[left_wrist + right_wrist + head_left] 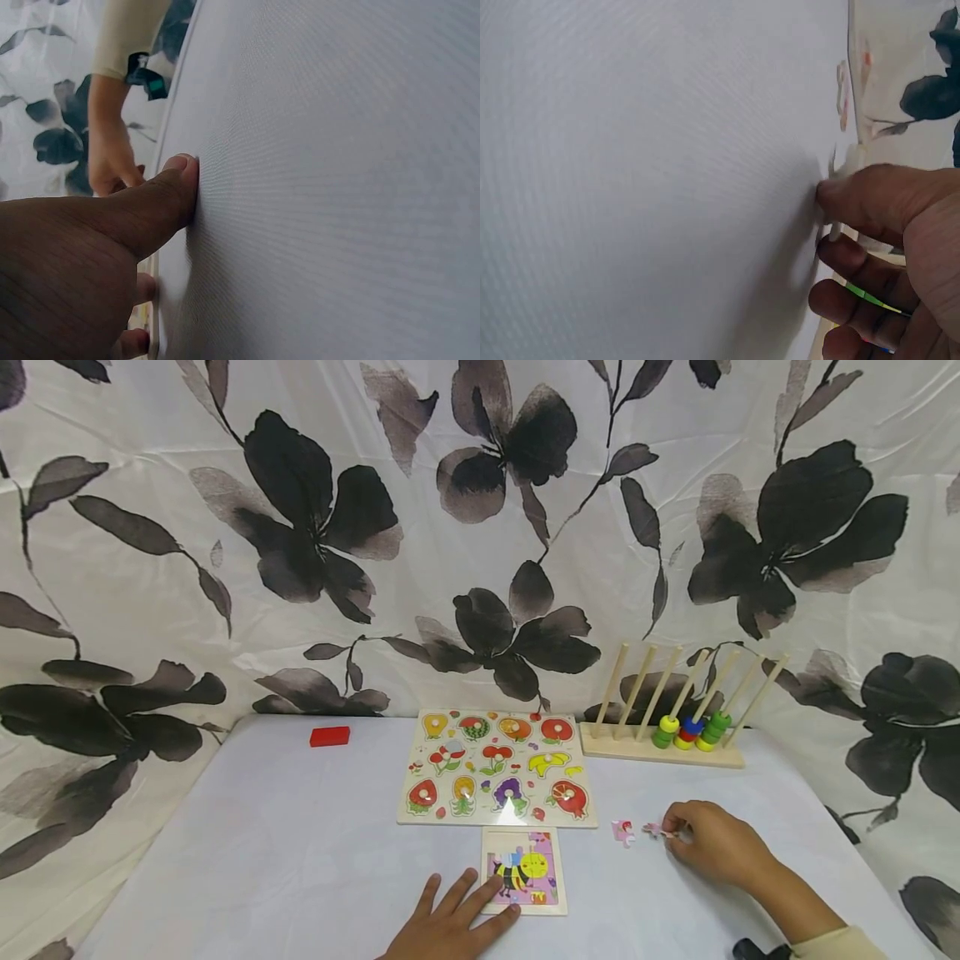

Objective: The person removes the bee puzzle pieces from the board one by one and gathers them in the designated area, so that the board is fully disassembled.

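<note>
My left hand [453, 922] lies with spread, straight fingers on the left side of a small bee jigsaw puzzle [551, 893] in a wooden frame. Some of the puzzle is covered by those fingers. On the right, my right hand [716, 843] pinches a small pink puzzle piece [654, 830] between thumb and fingertips, low at the tabletop. In the right wrist view only a thin edge of the piece [835, 231] shows between the fingers. A second pink puzzle piece [622, 833] lies just left of it on the white tabletop.
A wooden fruit puzzle board [497, 777] lies directly behind the bee puzzle. At the back right stands a wooden bead counter [660, 752] with upright rods and coloured beads. A red block [330, 737] sits at the back left. Floral cloth [420, 543] hangs behind the table.
</note>
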A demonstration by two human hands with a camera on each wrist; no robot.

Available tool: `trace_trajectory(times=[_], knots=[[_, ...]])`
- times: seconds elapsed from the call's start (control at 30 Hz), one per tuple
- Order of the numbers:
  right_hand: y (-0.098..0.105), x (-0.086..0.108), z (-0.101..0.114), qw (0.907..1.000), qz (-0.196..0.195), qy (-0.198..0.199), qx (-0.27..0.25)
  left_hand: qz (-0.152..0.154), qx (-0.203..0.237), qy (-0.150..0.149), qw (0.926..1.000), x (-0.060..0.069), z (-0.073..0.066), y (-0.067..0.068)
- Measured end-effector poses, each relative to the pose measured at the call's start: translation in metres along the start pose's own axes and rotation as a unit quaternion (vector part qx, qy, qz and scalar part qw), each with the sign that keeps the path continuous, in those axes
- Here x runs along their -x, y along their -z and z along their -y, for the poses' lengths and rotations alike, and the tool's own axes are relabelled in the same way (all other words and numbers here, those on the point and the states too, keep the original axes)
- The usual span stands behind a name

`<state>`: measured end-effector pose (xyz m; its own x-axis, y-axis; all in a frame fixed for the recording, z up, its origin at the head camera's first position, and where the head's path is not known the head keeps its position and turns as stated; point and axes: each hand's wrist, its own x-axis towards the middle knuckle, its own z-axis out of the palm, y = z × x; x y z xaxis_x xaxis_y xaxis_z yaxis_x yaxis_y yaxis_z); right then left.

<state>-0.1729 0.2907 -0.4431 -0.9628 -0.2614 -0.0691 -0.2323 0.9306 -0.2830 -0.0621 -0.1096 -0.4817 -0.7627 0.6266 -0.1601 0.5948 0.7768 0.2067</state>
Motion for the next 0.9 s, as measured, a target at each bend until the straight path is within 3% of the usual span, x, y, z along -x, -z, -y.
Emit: trace_trajectory(times=[0.9], knots=[[-0.0047, -0.007, -0.0006, 0.9995, 0.012, 0.031, -0.003, -0.019, -0.008, -0.005, 0.9998, 0.001, 0.0012, -0.0021]])
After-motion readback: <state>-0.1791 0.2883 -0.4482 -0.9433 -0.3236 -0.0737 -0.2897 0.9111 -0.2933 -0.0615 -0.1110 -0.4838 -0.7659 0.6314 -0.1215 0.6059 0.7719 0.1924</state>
